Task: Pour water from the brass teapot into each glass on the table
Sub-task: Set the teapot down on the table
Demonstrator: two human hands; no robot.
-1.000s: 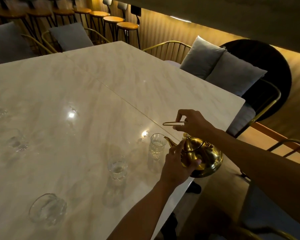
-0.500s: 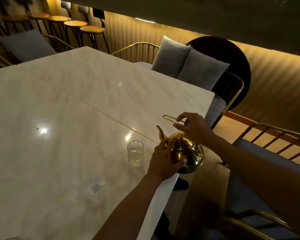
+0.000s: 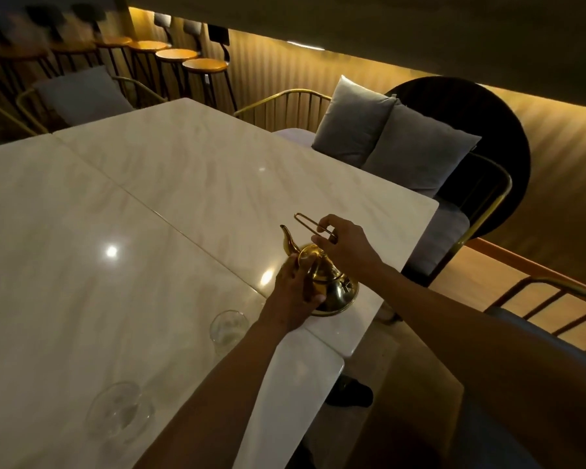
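the right hand (image 3: 347, 247) pinches the thin looped wire handle (image 3: 313, 225) of the shiny round brass teapot (image 3: 329, 282), fingers closed on the loop above the lid. the left hand (image 3: 295, 292) presses against the near-left side of the teapot's body, fingers curled around it just below the curved spout (image 3: 288, 240), which points up and to the far left. whether the teapot's base touches the surface cannot be told; it sits at, or just over, the near right part of the pale glossy marble surface (image 3: 149, 231), close to its right edge. just near-left of the left wrist stands a clear drinking glass (image 3: 229, 330), and a second clear glass (image 3: 119, 409) stands further near and left, well apart from the first. both are blurred, so any water inside them cannot be told. a seam line runs diagonally across the surface. beyond the far right edge, two grey square cushions (image 3: 389, 143) lean on a gold wire-frame chair (image 3: 285, 108), and a row of round wooden bar stools (image 3: 176, 59) lines the far wall.
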